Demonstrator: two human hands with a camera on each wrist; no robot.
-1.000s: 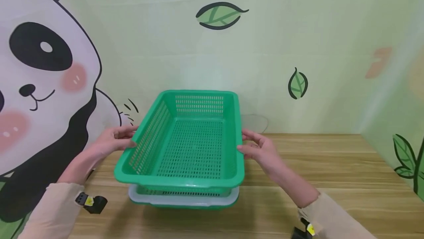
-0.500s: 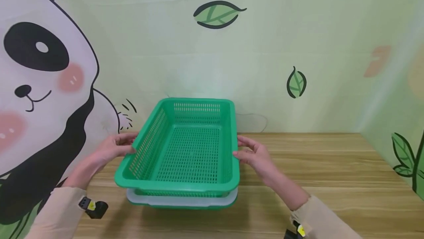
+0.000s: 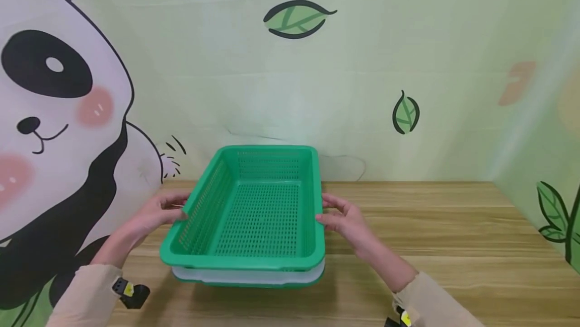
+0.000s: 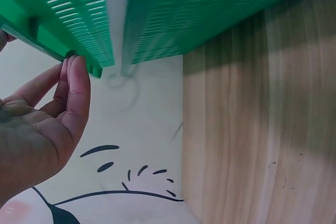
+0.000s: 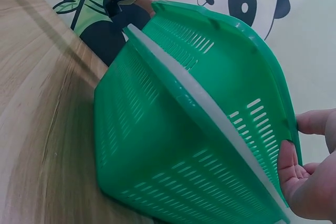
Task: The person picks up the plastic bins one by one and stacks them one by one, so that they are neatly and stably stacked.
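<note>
A green plastic basket (image 3: pixel 257 219) with slotted sides and floor is held level between both hands. My left hand (image 3: pixel 151 215) pinches its left rim, thumb on top and fingers curled beneath. On the opposite long side my right hand (image 3: pixel 348 225) pinches the rim the same way. Below it a second green basket (image 5: pixel 142 156) stands on the table, lined along its top by a white rim (image 3: pixel 246 275). The lower part of the upper basket sits inside that stack. In the left wrist view, the fingertips of the hand (image 4: pixel 44 121) curl under the upper rim.
The wood-grain table (image 3: pixel 430 246) runs back to a pale green wall cloth (image 3: pixel 353 85) printed with leaves and a panda (image 3: pixel 59 131). A thin cord (image 3: pixel 362 163) shows at the wall behind the baskets. Small black wrist cameras (image 3: pixel 135 296) sit at both cuffs.
Both hands have lowered the upper basket into the stack below. Its front rim now overlaps more of the white rim, and the gap between them has narrowed.
</note>
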